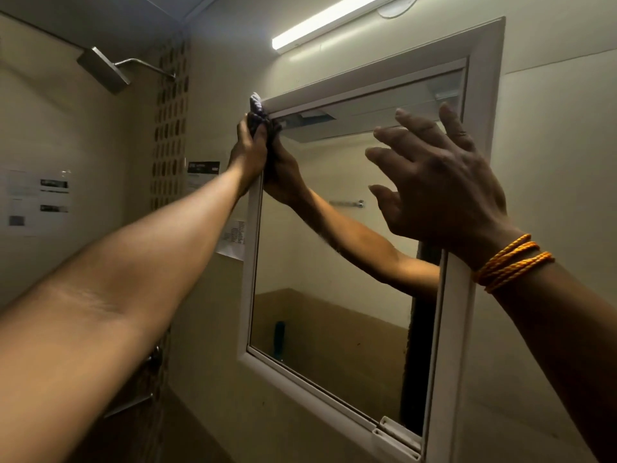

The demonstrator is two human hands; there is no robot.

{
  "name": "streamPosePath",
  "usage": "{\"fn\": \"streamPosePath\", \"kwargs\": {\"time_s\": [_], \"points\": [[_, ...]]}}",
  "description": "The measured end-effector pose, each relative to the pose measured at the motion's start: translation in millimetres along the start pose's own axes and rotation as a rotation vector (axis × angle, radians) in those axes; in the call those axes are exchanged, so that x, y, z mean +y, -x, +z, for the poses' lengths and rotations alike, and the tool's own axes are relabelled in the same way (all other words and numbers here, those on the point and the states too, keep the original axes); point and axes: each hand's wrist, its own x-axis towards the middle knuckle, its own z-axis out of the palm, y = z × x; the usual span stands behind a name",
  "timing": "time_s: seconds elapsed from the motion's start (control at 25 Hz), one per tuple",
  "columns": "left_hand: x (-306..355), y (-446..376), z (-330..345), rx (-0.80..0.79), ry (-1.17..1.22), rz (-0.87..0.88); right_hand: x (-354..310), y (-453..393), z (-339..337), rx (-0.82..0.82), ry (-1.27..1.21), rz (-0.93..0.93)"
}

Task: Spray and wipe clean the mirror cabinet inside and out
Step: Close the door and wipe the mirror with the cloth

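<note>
Cloth [257,110] in left hand [248,152] touches cabinet [480,61] corner.

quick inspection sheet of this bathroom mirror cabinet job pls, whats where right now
surface: mirror cabinet, white frame on the wall; glass reflects the arm and far wall.
job's things: purple cloth pressed at the frame's top left corner; no spray bottle seen.
clutter: nothing seen.
grippers: left hand grips the cloth; right hand is open, fingers spread in front of the mirror's right side, contact cannot be told; orange cord bracelet on its wrist.
cables: nothing seen.
surroundings: lit tube light above the cabinet, shower head at left, paper notices on the left wall.
</note>
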Motion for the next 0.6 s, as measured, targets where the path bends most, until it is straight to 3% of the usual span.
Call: {"fn": "streamPosePath", "kwargs": {"time_s": [0.16, 0.6], "points": [[-17, 35, -4, -0.046, 0.117, 0.002, 0, 2, -2, 0.019, -0.043, 0.023], [-92, 145, -4, -0.050, -0.008, -0.166, -33, 51, -4, -0.055, -0.092, -0.021]]}}
